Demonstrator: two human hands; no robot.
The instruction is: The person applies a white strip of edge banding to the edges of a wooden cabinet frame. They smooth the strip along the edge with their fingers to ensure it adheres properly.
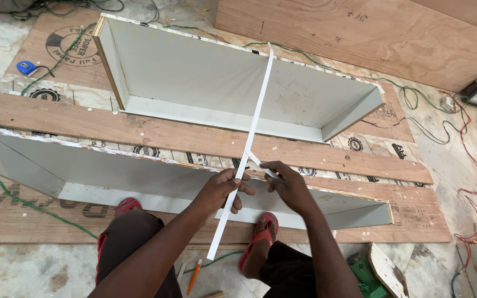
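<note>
Head view, left hand: My left hand [222, 190] sits at centre frame, fingers curled shut around the long white edging strip [252, 138], pinching it where it crosses the near box's top edge.
Head view, right hand: My right hand [289, 185] is just right of it, fingertips closed narrow on a short loose end of the same strip, which forks off toward the right.
Strip: It runs diagonally from lower centre, near my red sandal [258, 237], up across the brown plank [194, 138] to the far rim of the upper box.
Near box: The open grey-lined box [111, 176] lies along the lower half of the frame, its raw glue-flecked edge directly under my hands.
Far box: A second grey box [222, 83] fills the upper middle.
Around: A blue tape measure [27, 67] lies upper left, green cable [40, 212] trails lower left, an orange pencil [194, 276] rests bottom centre, and a green tool [366, 276] shows at lower right.
Doing it well: I judge the strip should lie flat and square to the raw edge, kept taut between both hands, with no twist where the short end splits away.
</note>
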